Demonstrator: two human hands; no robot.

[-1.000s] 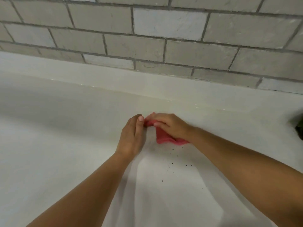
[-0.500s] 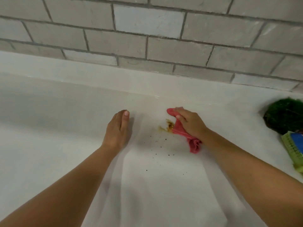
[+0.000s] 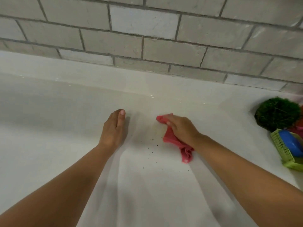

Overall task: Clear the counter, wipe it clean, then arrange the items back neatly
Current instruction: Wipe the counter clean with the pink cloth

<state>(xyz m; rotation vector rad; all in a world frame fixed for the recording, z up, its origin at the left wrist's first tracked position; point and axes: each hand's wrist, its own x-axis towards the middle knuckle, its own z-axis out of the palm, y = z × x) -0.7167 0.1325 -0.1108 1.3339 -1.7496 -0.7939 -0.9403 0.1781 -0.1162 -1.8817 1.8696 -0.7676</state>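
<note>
A white counter [image 3: 65, 128] fills the view below a grey tiled wall. My right hand [image 3: 182, 130] presses a pink cloth [image 3: 171, 139] flat onto the counter, fingers bent over its far end; a bunched tail of the cloth trails out under my wrist. My left hand [image 3: 113, 128] rests on the counter to the left of the cloth, fingers straight and together, holding nothing. Several small dark crumbs [image 3: 149, 151] lie scattered on the surface between my forearms.
At the right edge stand a round green mossy ball [image 3: 277, 113] and a green mesh basket [image 3: 282, 148] holding a blue object [image 3: 290, 143], with red items behind it. The tiled wall [image 3: 147, 38] rises behind a raised white ledge.
My hands have parted: the left one let go of the cloth and lies flat. The right hand has wiped over the brown stain, which no longer shows. The view shifted right, revealing the basket.
</note>
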